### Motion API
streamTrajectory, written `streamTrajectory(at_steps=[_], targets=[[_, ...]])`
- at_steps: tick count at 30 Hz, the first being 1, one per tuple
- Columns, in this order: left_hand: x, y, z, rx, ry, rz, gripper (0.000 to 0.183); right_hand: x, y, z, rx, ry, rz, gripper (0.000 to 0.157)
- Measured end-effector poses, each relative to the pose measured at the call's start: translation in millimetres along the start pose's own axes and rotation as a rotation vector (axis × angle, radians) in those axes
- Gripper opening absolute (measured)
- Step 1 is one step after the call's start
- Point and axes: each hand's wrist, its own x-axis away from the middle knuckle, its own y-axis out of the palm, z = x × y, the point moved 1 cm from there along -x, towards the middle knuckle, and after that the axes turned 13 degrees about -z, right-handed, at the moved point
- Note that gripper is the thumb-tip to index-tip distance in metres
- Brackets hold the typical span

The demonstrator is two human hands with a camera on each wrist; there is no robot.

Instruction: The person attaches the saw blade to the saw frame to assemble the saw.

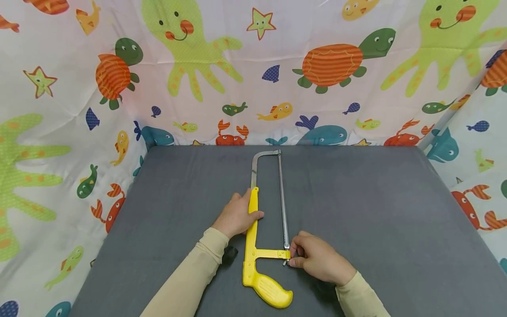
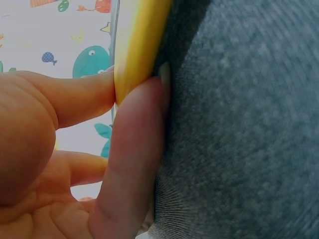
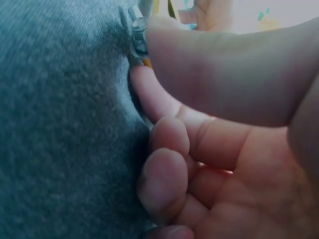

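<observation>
A hacksaw with a yellow frame (image 1: 250, 246) and a yellow handle (image 1: 272, 290) lies flat on the grey surface, its silver bow (image 1: 254, 169) pointing away from me. The blade (image 1: 283, 202) runs along its right side. My left hand (image 1: 236, 215) grips the yellow frame midway, thumb on top; the left wrist view shows the frame (image 2: 139, 50) pinched between thumb and finger. With thumb and index finger my right hand (image 1: 321, 259) pinches the end of the yellow crossbar, beside a small metal wing nut (image 3: 139, 37). The right hand's other fingers are curled.
The grey table (image 1: 376, 211) spreads out on both sides of the saw. A white curtain (image 1: 245, 53) printed with sea animals hangs along the back and both sides.
</observation>
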Motion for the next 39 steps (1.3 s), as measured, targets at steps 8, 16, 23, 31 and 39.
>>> streamTrajectory(at_steps=[8, 16, 23, 31, 39], targets=[[0.5, 0.0, -0.4, 0.001, -0.006, 0.001, 0.093, 0.4, -1.3, 1.4, -0.035, -0.018, -0.008, 0.021], [-0.3, 0.3, -1.7, 0.02, -0.006, 0.004, 0.092, 0.4, -2.8, 1.1, -0.027, -0.043, -0.001, 0.021], [-0.5, 0.3, -1.0, 0.018, 0.002, 0.008, 0.092, 0.9, -2.5, 1.0, -0.02, -0.042, 0.006, 0.021], [-1.1, 0.0, 0.5, 0.023, -0.005, -0.001, 0.094, 1.4, -2.6, -0.1, -0.016, -0.041, 0.014, 0.022], [-0.7, 0.0, 1.4, 0.014, -0.012, -0.009, 0.096, 1.4, -1.9, -1.5, -0.015, -0.035, 0.014, 0.023]])
